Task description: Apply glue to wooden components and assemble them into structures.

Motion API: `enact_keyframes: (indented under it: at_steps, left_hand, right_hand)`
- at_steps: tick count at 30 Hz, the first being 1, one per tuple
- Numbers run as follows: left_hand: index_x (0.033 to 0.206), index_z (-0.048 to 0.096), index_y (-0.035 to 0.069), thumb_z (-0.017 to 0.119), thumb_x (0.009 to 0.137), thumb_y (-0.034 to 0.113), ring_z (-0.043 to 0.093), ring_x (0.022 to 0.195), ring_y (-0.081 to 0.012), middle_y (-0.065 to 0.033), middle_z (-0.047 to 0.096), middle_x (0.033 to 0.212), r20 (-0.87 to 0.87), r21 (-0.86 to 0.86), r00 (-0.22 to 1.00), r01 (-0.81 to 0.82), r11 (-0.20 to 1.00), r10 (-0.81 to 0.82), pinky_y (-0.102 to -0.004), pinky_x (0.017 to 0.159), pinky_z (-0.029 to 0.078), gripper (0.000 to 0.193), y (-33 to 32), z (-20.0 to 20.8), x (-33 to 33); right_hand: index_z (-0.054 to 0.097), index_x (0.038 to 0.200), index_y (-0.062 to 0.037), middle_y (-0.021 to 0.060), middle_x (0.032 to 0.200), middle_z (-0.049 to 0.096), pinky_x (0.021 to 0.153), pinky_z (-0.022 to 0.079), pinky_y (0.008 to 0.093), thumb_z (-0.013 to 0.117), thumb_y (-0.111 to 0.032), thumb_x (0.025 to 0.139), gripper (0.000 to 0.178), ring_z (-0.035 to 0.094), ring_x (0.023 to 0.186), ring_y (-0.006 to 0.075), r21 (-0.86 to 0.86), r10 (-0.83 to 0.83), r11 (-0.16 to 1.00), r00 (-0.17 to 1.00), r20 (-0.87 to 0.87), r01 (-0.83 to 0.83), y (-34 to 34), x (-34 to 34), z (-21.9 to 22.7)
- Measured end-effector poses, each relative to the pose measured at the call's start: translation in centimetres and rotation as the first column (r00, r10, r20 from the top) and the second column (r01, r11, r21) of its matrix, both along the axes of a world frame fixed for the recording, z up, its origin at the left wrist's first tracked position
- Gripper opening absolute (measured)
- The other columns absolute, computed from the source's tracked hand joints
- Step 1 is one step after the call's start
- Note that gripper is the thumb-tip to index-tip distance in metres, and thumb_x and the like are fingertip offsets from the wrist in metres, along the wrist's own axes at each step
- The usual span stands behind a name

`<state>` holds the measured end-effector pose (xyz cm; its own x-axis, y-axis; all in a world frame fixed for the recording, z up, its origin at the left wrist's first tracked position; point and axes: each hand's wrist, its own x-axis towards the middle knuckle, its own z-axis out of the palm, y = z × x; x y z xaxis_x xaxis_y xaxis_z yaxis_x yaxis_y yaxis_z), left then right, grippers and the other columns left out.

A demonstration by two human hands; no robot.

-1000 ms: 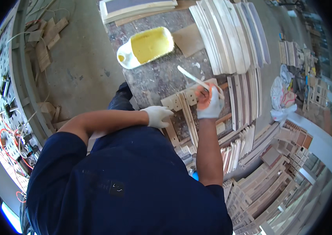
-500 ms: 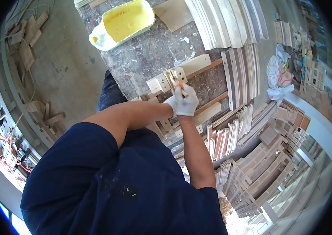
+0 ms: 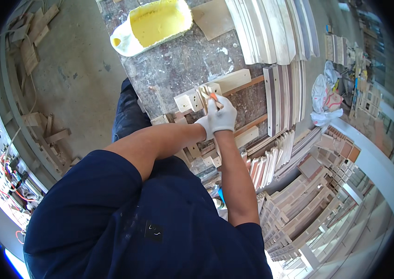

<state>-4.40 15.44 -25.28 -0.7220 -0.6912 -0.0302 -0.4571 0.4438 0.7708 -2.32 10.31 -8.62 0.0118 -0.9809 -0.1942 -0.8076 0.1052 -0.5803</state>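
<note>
My right hand [image 3: 223, 115], in a white glove, is closed around a slim pale tool with an orange part [image 3: 213, 96], possibly a brush. Its working end is against narrow pale wood pieces at the drilled blocks. My left hand [image 3: 203, 125], also gloved, sits just left of and partly behind the right; its fingers are hidden. Ahead of both hands, a drilled wooden block [image 3: 187, 100] stands beside a long pale wood bar [image 3: 235, 81] on the stained workbench [image 3: 160, 69].
A cut-open white jug [image 3: 134, 45] with yellow inside lies at the bench's far side. Near it are a thin board [image 3: 213, 19] and stacked pale strips [image 3: 257, 32]. More strips [image 3: 284, 97] stand to the right. Wood scraps [image 3: 32, 51] lie on the floor at left.
The view has shifted slightly. My right hand has turned a little and hides more of the tool. Both hands stay close together at the drilled blocks.
</note>
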Motion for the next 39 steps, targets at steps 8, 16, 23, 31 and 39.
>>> enact_keyframes:
  at_steps: [8, 16, 23, 31, 39]
  left_hand:
    - [0.133, 0.052, 0.009, 0.039, 0.096, 0.024, 0.049, 0.122, -0.0280, -0.0098, 0.052, 0.137, 0.051, 0.061, 0.998, -0.029, 0.998, 0.025, -0.0330, 0.105, 0.034, 0.043, 1.9, -2.3, -2.6]
    - [0.137, 0.051, 0.010, 0.032, 0.099, 0.023, 0.047, 0.126, -0.0275, -0.0097, 0.050, 0.142, 0.100, 0.104, 0.994, -0.053, 0.993, 0.042, -0.0325, 0.109, 0.031, 0.044, 2.0, -3.4, -4.0]
    - [0.119, 0.060, 0.011, 0.050, 0.087, 0.019, 0.055, 0.110, -0.0288, -0.0094, 0.060, 0.124, 0.240, -0.073, 0.953, 0.208, 0.975, -0.186, -0.0360, 0.101, 0.038, 0.034, -0.2, 1.2, 0.2]
    - [0.101, 0.062, 0.013, 0.061, 0.080, 0.022, 0.058, 0.094, -0.0291, -0.0080, 0.062, 0.098, -0.209, -0.239, 0.978, -0.079, 0.968, 0.028, -0.0392, 0.095, 0.041, 0.023, 1.5, 8.5, 11.0]
    - [0.107, 0.061, 0.014, 0.061, 0.083, 0.028, 0.059, 0.094, -0.0336, -0.0093, 0.064, 0.105, -0.020, 0.118, 0.996, -0.079, 0.990, 0.082, -0.0433, 0.088, 0.046, 0.028, 1.1, 10.8, 22.7]
  right_hand:
    - [0.069, 0.102, -0.0047, 0.0133, 0.097, 0.071, 0.072, 0.052, 0.0334, 0.064, -0.009, 0.081, 0.022, 0.067, 0.083, 0.0310, -0.102, 0.227, 0.969, 0.974, -0.001, -0.226, 0.4, -0.4, 1.1]
    - [0.067, 0.102, -0.0059, 0.0111, 0.101, 0.069, 0.075, 0.052, 0.0351, 0.064, -0.007, 0.081, 0.021, 0.066, 0.085, 0.0304, 0.003, 0.355, 0.935, 0.934, -0.038, -0.355, 0.4, -2.0, 1.2]
    - [0.066, 0.106, -0.0061, 0.0118, 0.104, 0.068, 0.074, 0.052, 0.0340, 0.063, -0.004, 0.079, 0.027, 0.066, 0.084, 0.0292, -0.075, 0.478, 0.861, 0.850, -0.221, -0.504, -0.7, 0.2, 2.8]
    - [0.069, 0.106, -0.0027, 0.0069, 0.097, 0.071, 0.075, 0.053, 0.0284, 0.064, -0.002, 0.082, 0.024, 0.066, 0.085, 0.0171, -0.087, 0.154, 0.988, 0.874, 0.460, -0.129, -8.8, 13.2, 6.4]
    - [0.068, 0.102, -0.0047, 0.0099, 0.092, 0.070, 0.071, 0.051, 0.0375, 0.065, -0.011, 0.078, 0.025, 0.064, 0.073, 0.0304, -0.097, 0.500, 0.864, 0.865, 0.038, -0.495, -15.8, 20.2, -2.1]
